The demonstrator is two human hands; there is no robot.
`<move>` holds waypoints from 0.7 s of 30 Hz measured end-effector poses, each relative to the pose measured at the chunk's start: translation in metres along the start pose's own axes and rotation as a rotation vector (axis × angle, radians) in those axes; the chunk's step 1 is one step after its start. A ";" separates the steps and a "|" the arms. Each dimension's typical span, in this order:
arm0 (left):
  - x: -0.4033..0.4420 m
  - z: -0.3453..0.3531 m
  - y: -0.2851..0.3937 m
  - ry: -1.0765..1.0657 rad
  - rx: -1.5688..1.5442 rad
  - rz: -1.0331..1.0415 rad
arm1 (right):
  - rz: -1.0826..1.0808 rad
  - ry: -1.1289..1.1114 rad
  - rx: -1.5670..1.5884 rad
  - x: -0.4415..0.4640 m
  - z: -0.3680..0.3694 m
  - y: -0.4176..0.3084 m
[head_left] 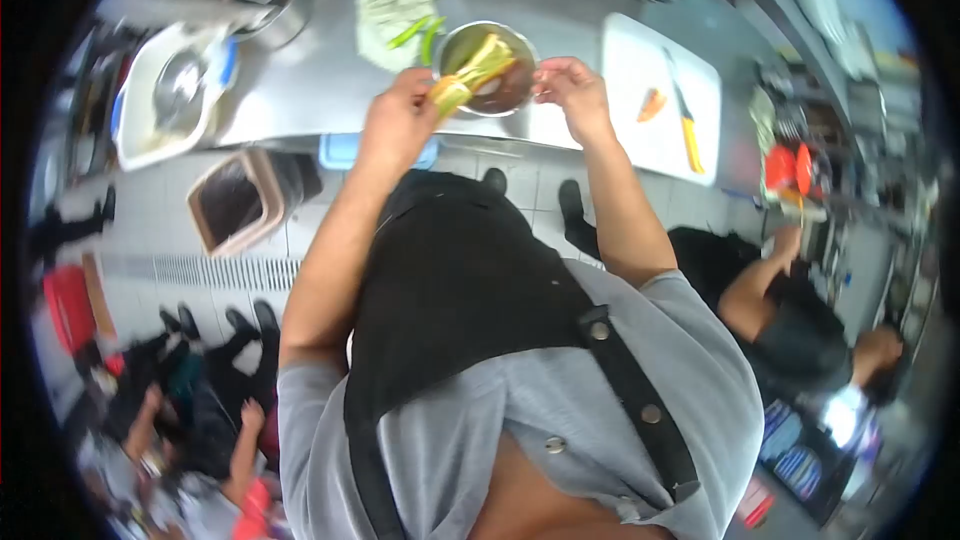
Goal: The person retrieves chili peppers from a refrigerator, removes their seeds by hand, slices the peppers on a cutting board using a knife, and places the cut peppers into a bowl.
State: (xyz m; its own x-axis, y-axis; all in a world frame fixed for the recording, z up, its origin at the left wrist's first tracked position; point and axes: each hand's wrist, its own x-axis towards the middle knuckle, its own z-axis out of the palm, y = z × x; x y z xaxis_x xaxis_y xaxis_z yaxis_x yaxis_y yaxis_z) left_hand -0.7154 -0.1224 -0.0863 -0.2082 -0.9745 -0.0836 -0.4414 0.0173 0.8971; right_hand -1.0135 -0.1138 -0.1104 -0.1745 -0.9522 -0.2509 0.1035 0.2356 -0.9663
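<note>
1. Clasping the yellow-green bundle (470, 80) at its near end, the left hand (402, 120) (the nearer one) holds its length slanting forward-right over the metal bowl (518, 88)
2. Right hand (576, 96): fingers bent at the bowl's right rim, grip unclear
3. One bundle, one bowl; two green pods (409, 32) beyond the left fingers, one knife (682, 110) right of the right fingers

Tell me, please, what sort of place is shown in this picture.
It looks like a commercial kitchen, perhaps a restaurant's. This is suggested by the long metal counter, the white cutting board with a yellow-handled knife on it, and the drain grate in the tiled floor.
</note>
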 end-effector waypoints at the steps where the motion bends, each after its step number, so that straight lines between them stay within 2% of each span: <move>1: 0.014 0.001 -0.002 -0.008 0.061 0.047 | -0.062 0.106 -0.015 0.000 -0.034 0.004; 2: 0.028 0.005 -0.005 -0.039 0.087 0.097 | -0.090 0.227 -0.001 0.003 -0.073 0.009; 4: 0.055 0.015 -0.011 -0.069 0.150 0.177 | -0.098 0.514 -0.256 0.004 -0.141 0.005; 5: 0.064 0.023 -0.014 -0.034 0.162 0.229 | -0.095 0.568 -0.254 0.011 -0.190 0.020; 6: 0.071 0.030 -0.017 -0.041 0.193 0.240 | -0.061 0.609 -0.439 0.018 -0.234 0.029; 8: 0.084 0.042 -0.019 -0.055 0.258 0.259 | 0.025 0.646 -0.751 0.024 -0.263 0.020; 11: 0.065 0.048 0.016 0.036 0.432 0.395 | 0.051 0.439 -1.038 0.041 -0.291 0.036; 15: 0.044 0.089 0.044 -0.154 0.308 0.404 | 0.194 0.342 -0.951 0.048 -0.264 0.032; 18: 0.041 0.135 0.065 -0.320 0.160 0.382 | 0.139 0.264 -0.403 0.038 -0.236 0.022; 21: 0.042 0.156 0.087 -0.417 -0.113 0.158 | 0.047 0.136 -0.108 0.018 -0.164 0.005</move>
State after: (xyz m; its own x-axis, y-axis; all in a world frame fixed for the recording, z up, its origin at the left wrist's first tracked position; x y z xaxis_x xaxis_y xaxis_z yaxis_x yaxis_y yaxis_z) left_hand -0.8987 -0.1267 -0.0797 -0.6093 -0.7881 -0.0882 -0.2824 0.1117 0.9528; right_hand -1.1772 -0.0980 -0.1290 -0.3036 -0.9061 -0.2947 0.0102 0.3062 -0.9519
